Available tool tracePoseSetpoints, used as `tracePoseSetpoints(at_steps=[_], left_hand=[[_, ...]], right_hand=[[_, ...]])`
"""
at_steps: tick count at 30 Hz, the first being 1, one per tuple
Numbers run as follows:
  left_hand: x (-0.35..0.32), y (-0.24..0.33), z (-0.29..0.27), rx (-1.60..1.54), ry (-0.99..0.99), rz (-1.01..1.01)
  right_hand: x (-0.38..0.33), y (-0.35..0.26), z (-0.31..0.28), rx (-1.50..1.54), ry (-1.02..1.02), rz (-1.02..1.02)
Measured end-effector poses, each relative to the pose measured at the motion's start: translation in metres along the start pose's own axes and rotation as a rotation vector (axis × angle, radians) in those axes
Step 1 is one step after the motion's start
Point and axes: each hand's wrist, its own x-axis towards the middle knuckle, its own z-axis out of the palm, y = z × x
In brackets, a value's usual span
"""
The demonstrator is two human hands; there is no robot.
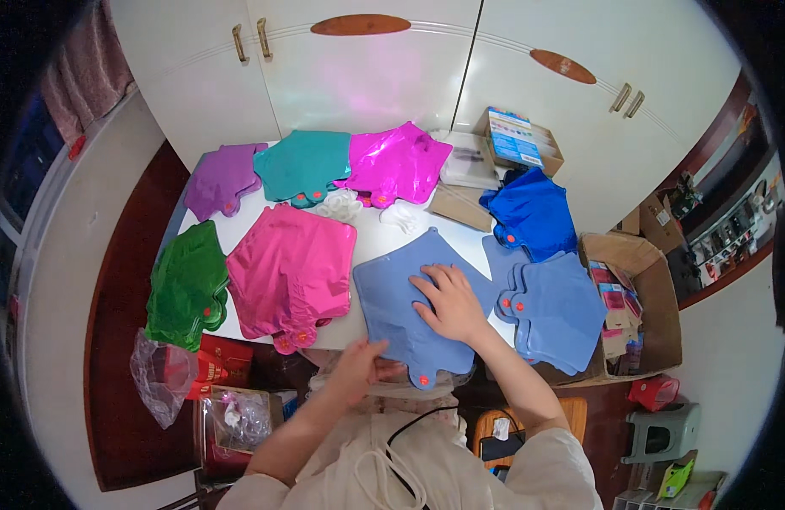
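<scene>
The right hand [450, 299] lies flat, fingers spread, on a pale blue balloon [401, 319] at the bench [380, 234] front edge. The left hand [358, 367] pinches its near edge, beside the pink stack [292, 272].

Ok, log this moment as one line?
left hand: grips edge of light-blue foil balloon | right hand: flat on it | white table

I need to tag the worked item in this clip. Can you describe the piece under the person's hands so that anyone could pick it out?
Start at the white table in front of the cupboard doors. At its near edge, in the middle, lies a single light blue foil balloon, flat, with the right hand pressed on it and the left hand at its lower edge. Unlike the light blue stack to its right, it lies alone.
</scene>
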Motion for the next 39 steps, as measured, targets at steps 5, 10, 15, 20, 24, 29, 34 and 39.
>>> tracePoseSetpoints(at_steps=[5, 10, 15, 20, 24, 29, 34, 39], left_hand=[[0.047, 0.012, -0.022, 0.408, -0.04, 0.3], [0.051, 0.036, 0.002, 1.101, 0.156, 0.572], [0.057, 0.044, 0.005, 1.33, 0.24, 0.655], [0.065, 0.036, 0.002, 1.307, 0.306, 0.731], [0.072, 0.035, 0.003, 1.299, 0.338, 0.754], [0.076, 0.039, 0.002, 1.284, 0.295, 0.796], [0.059, 0.04, 0.007, 1.39, 0.298, 0.822], [0.03, 0.039, 0.017, 1.361, 0.27, 0.787]], right_hand=[[0.0, -0.001, 0.001, 0.014, -0.009, 0.001], [0.0, 0.002, 0.001, 0.014, -0.007, -0.006], [0.0, 0.001, -0.001, 0.02, -0.008, -0.006], [0.001, 0.003, 0.001, 0.031, -0.004, -0.014], [0.004, 0.007, 0.002, 0.02, 0.006, -0.012], [0.003, 0.007, 0.005, 0.012, 0.014, 0.011], [0.013, 0.022, 0.004, 0.17, 0.103, 0.14], [0.046, 0.064, 0.004, 0.408, 0.198, 0.454]])
